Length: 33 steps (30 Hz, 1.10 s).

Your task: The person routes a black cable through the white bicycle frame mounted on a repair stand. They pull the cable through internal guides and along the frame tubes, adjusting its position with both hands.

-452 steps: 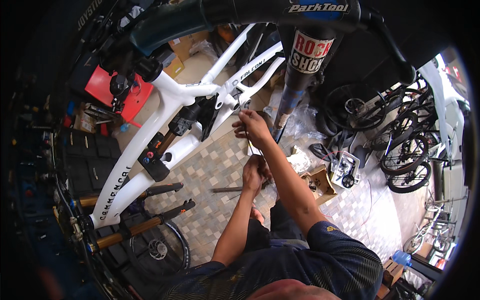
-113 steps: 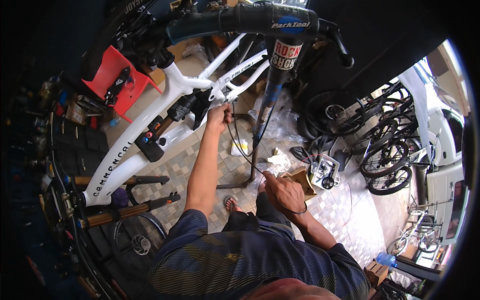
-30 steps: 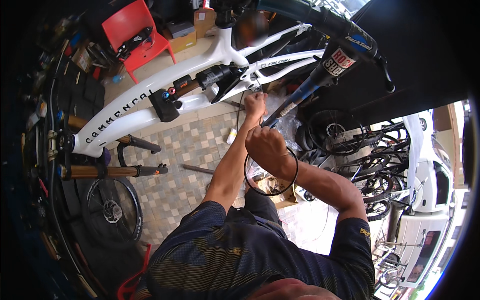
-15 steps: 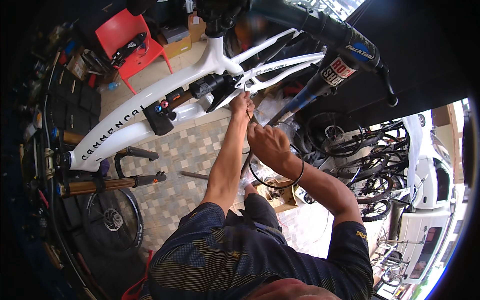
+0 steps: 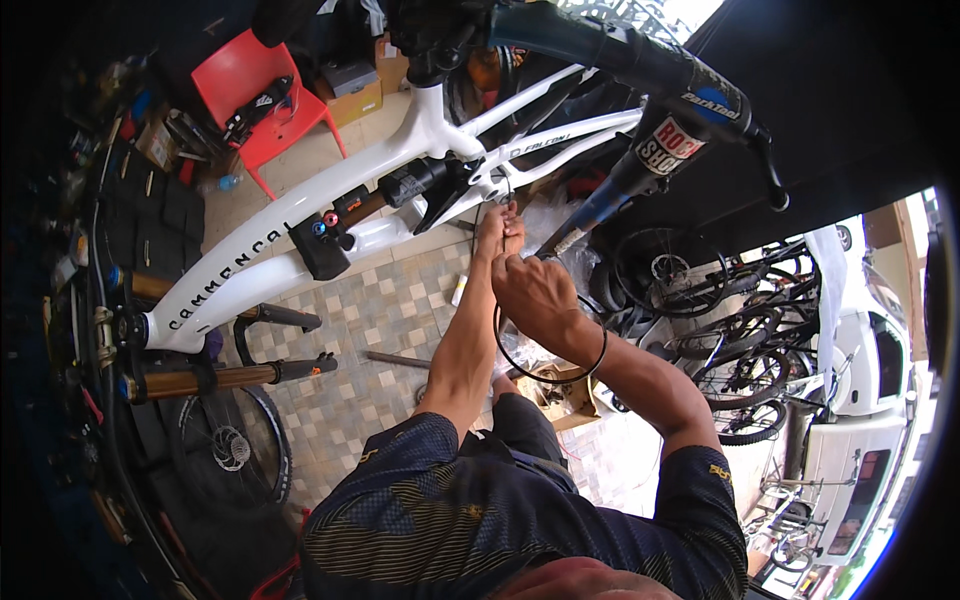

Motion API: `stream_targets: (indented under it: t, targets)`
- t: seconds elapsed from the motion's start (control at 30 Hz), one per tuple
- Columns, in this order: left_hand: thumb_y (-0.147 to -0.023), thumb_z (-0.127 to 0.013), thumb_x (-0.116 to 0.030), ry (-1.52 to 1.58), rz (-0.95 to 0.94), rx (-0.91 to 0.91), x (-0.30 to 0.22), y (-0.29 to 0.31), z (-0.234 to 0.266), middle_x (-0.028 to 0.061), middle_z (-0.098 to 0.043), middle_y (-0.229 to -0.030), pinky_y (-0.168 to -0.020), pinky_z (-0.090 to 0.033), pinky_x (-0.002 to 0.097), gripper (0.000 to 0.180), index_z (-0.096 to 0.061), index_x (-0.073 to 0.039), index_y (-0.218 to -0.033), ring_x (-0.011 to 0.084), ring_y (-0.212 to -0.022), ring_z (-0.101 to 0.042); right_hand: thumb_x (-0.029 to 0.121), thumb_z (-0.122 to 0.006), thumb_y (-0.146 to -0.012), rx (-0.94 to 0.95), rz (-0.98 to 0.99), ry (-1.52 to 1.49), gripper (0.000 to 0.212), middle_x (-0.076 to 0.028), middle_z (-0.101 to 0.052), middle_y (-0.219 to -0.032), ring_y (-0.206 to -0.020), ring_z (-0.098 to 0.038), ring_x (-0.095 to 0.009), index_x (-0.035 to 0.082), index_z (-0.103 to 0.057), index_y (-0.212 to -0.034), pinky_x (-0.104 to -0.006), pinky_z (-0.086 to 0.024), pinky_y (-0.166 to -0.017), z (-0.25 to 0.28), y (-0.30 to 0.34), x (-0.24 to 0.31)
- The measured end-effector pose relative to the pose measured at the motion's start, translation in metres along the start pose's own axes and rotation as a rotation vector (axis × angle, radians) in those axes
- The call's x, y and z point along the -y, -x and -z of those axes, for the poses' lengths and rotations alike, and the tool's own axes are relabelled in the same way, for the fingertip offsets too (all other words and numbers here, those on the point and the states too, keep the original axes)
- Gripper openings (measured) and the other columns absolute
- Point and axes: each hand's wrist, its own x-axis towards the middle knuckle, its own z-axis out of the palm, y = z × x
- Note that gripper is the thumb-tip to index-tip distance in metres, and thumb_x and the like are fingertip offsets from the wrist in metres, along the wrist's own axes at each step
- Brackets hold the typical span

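Left hand [image 5: 500,232], just above centre of the view, has its fingers closed on a thin black cable [image 5: 555,381], with the right hand [image 5: 540,295] clenched on it just below and to the right. Between them the cable runs roughly up and down, its spare length looping beneath the right wrist. Upward lies the white bicycle frame [image 5: 335,178], the left hand nearer its pivot area.

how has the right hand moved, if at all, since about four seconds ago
Yes: judged against the white frame, the right hand has moved closer to it, up the view, and is now right by the left hand.
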Motion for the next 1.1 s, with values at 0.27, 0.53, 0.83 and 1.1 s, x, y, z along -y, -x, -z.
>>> stream_targets:
  t: [0.27,0.53,0.83,1.1]
  targets:
    - [-0.105,-0.043,-0.022,-0.388,-0.185,-0.020,0.014,0.016,0.011,0.0011,-0.058,-0.072,-0.051,-0.042,0.0255,0.026,-0.062,-0.005,-0.108,0.0102,-0.057,-0.050,0.020,-0.051,-0.094,0.244,-0.420,-0.396,0.024,-0.021,-0.070,-0.084,-0.082,-0.071,-0.029,0.002,-0.066,-0.092,-0.0417,-0.054,-0.067,-0.067,0.012,-0.049]
    - [-0.105,-0.044,-0.031,-1.042,-0.283,-0.084,-0.004,0.041,-0.006,0.0103,-0.072,-0.105,-0.070,-0.052,0.0351,0.033,-0.060,-0.005,-0.119,0.0152,-0.079,-0.065,0.038,-0.048,-0.103,-0.086,-0.555,-1.167,0.043,-0.007,-0.070,-0.095,-0.085,-0.059,-0.015,0.005,-0.072,-0.096,-0.0302,-0.046,-0.080,-0.149,0.007,-0.043]
    - [-0.099,-0.060,-0.038,-1.401,-0.755,-0.086,0.037,0.134,0.063,0.0130,-0.067,-0.114,-0.097,-0.046,0.0344,0.046,-0.059,0.002,-0.123,0.0222,-0.110,-0.061,0.019,-0.048,-0.102,-0.309,-0.671,-2.356,0.027,0.002,-0.052,-0.075,-0.065,-0.051,-0.008,0.003,-0.060,-0.121,-0.0230,-0.042,-0.058,-0.167,-0.015,-0.018]
    - [-0.094,-0.065,-0.023,-1.928,-1.326,0.044,-0.026,0.216,-0.028,0.0198,-0.065,-0.119,-0.098,-0.047,0.0417,0.034,-0.062,0.002,-0.117,0.0360,-0.114,-0.061,0.019,-0.055,-0.095,-0.775,-0.421,-0.912,0.039,-0.017,-0.066,-0.070,-0.055,-0.064,-0.029,0.009,-0.057,-0.133,-0.0429,-0.048,-0.052,-0.181,-0.015,-0.061]
